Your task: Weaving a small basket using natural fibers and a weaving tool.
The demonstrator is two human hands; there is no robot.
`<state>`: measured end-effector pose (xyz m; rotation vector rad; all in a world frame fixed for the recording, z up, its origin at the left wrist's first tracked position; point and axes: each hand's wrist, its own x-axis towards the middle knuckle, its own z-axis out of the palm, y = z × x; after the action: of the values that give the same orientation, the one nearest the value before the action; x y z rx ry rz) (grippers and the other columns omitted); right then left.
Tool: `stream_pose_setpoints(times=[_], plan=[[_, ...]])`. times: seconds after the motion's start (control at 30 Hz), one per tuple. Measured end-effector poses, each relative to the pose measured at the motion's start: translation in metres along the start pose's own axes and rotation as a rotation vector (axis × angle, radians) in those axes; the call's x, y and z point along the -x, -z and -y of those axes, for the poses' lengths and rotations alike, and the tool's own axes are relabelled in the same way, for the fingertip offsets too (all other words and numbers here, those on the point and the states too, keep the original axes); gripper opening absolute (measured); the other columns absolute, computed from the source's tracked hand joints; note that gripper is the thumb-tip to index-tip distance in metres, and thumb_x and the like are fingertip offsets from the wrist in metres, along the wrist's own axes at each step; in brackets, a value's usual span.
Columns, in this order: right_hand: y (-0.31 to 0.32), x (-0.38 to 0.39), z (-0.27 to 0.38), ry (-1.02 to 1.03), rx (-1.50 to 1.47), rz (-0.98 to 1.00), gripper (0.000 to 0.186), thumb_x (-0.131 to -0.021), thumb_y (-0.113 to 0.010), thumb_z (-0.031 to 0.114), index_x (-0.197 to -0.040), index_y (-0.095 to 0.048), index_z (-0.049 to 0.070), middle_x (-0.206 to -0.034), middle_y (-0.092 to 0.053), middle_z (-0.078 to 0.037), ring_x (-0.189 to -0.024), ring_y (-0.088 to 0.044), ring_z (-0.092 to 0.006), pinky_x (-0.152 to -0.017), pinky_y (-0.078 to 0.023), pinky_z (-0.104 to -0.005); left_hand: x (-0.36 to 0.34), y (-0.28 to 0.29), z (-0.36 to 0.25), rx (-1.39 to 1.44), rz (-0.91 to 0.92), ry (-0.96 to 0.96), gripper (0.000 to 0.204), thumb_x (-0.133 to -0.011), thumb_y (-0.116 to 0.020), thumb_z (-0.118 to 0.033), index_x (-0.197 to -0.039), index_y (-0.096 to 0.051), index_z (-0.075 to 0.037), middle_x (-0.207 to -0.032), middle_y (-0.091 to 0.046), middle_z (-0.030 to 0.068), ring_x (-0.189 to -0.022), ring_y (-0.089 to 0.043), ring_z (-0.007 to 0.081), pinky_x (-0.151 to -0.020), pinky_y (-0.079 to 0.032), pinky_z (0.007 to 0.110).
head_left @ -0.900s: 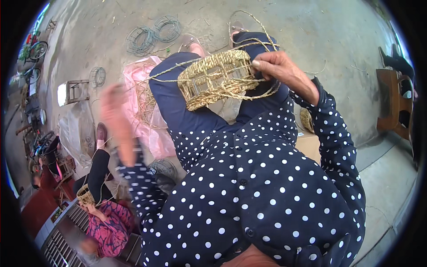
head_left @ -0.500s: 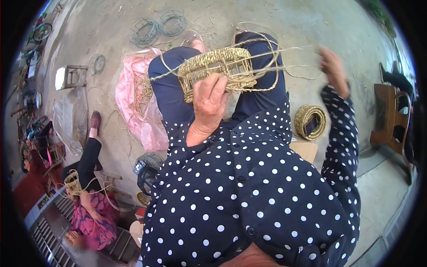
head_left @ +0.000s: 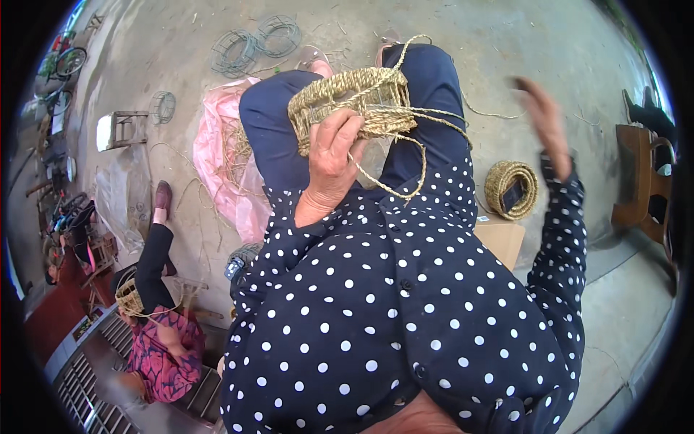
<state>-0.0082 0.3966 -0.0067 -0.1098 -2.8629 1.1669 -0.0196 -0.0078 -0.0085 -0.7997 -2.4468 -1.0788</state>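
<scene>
A partly woven straw basket [head_left: 372, 81] with an open frame and loose braided cords [head_left: 416, 173] rests across my thighs. My left hand [head_left: 329, 163] grips its near side with curled fingers. My right hand [head_left: 542, 116] is raised out to the right of my leg, away from the basket, its fingers smeared by motion; whether it holds a strand I cannot tell. A round coiled straw piece [head_left: 510, 189] sits on a cardboard box [head_left: 499, 244] by my right hip. Pink plastic sheeting [head_left: 217, 159] with loose straw lies beside my left leg.
Wire frames [head_left: 277, 36] lie on the concrete floor [head_left: 506, 43] beyond my feet. A stool [head_left: 130, 130] stands at left, near bicycles [head_left: 69, 54]. A co-worker in a pink patterned top [head_left: 166, 347] holds a basket at lower left. A wooden bench [head_left: 636, 202] stands at right.
My left hand swung in from the left and took hold of the basket. My right hand left the basket and moved out to the right. The cords shifted over the basket.
</scene>
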Motion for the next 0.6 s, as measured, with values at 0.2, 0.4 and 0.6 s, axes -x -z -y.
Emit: stream_pose_setpoints(times=[0.2, 0.4, 0.6], plan=[[-0.111, -0.025, 0.15, 0.16, -0.072, 0.334, 0.025, -0.091, -0.06, 0.021, -0.103, -0.062, 0.0, -0.088, -0.065, -0.016, -0.079, -0.063, -0.0224, -0.073, -0.049, -0.034, -0.006, 0.015, 0.006, -0.063, -0.008, 0.037, 0.077, -0.073, -0.076, -0.033, -0.134, -0.042, -0.002, -0.136, -0.042, 0.0197, -0.127, -0.041, 0.0385, -0.104, -0.035, 0.046], [-0.117, -0.031, 0.133, 0.206, -0.219, 0.274, 0.02, -0.089, -0.063, 0.02, -0.093, -0.063, 0.0, -0.078, -0.062, -0.012, -0.071, -0.059, -0.0189, -0.066, -0.047, -0.031, -0.017, 0.054, 0.034, -0.025, 0.179, 0.334, 0.08, -0.078, -0.074, -0.034, -0.138, -0.035, 0.001, -0.137, -0.041, 0.0217, -0.126, -0.043, 0.0354, -0.105, -0.035, 0.039], [-0.105, -0.037, 0.121, 0.472, 0.224, -0.039, 0.013, -0.084, -0.064, 0.018, -0.089, -0.059, 0.007, -0.079, -0.056, -0.011, -0.075, -0.059, -0.0321, -0.064, -0.047, -0.0399, -0.014, 0.051, 0.029, -0.026, 0.154, 0.179, 0.071, -0.074, -0.073, -0.011, -0.137, -0.039, -0.001, -0.134, -0.044, 0.0212, -0.126, -0.043, 0.0367, -0.105, -0.036, 0.04]])
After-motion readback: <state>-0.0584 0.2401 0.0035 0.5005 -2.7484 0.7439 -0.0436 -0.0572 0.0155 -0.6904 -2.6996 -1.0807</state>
